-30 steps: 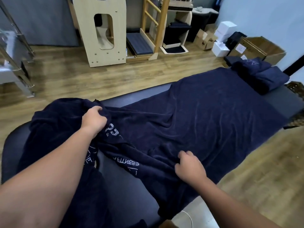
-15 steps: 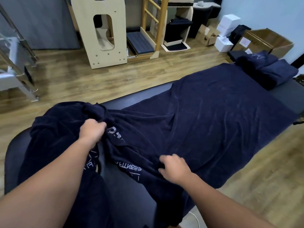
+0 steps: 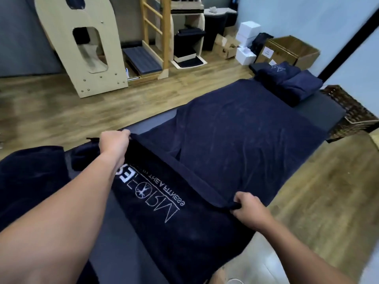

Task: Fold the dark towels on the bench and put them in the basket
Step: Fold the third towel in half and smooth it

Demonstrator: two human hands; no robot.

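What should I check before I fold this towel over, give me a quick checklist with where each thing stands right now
1. Left hand grips the far corner of the towel: ok.
2. Right hand grips the near corner: ok.
3. Held edge pulled straight between the hands: ok.
4. Towel lying flat ahead: not ok, a ridge runs down it.
5. Landing area clear: not ok, folded towels sit at the bench's far end.
6. Basket has room: cannot tell, its inside is hidden.
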